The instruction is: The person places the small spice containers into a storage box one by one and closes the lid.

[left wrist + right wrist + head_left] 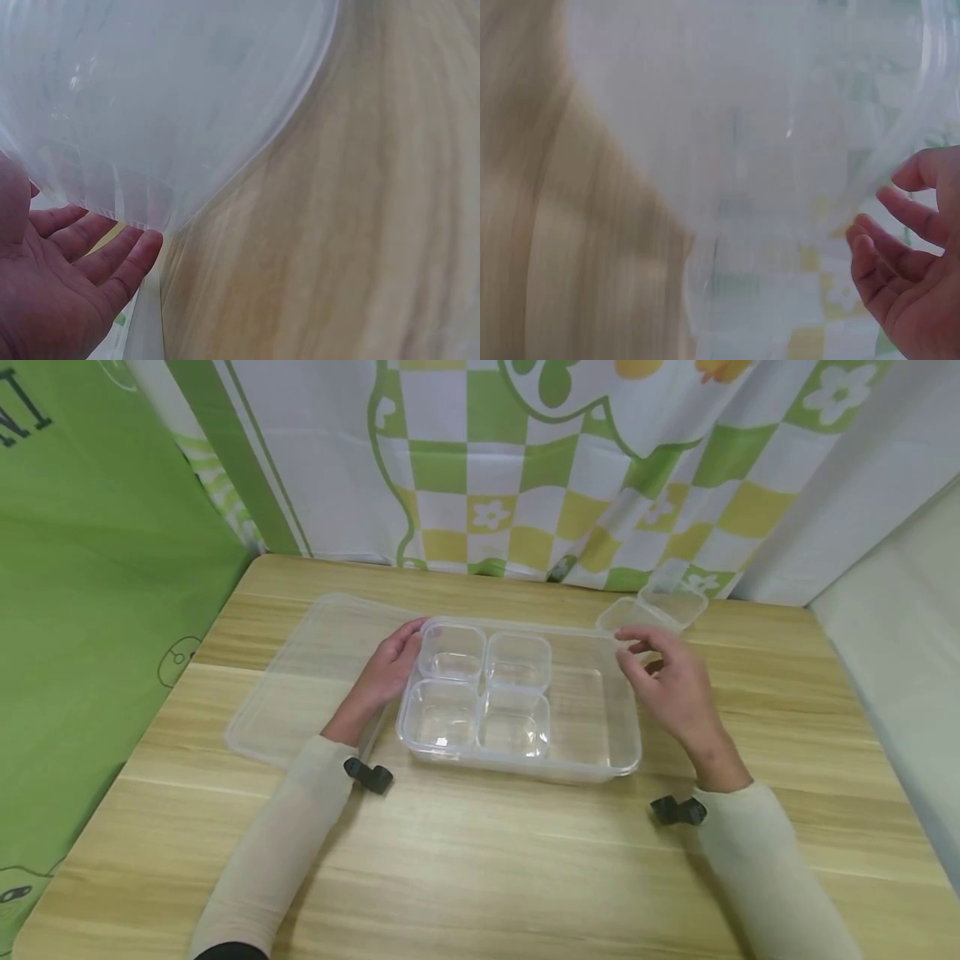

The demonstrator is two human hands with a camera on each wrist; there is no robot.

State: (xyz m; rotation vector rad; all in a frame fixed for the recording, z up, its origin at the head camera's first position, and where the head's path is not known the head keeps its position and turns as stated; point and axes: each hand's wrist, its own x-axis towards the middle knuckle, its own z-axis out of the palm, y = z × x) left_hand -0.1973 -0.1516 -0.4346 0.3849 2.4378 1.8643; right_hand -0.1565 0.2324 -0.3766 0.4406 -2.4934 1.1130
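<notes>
A large clear rectangular container (592, 768) stands mid-table, with several small clear boxes (517, 664) in a two-by-two block filling its left part; its right part holds none. My left hand (386, 668) touches the container's left side near the back corner, and in the left wrist view the fingertips of this hand (82, 277) lie against the clear wall. At the right back corner my right hand (671, 681) has its fingers bent and spread beside the rim. The right wrist view shows this hand (915, 255) with nothing between thumb and fingers.
A large clear lid (292, 685) lies flat on the table at the left, partly behind my left hand. Two more small clear boxes (678, 602) sit at the back right, near the table's back edge. A patterned curtain (495, 468) hangs behind the table (487, 860).
</notes>
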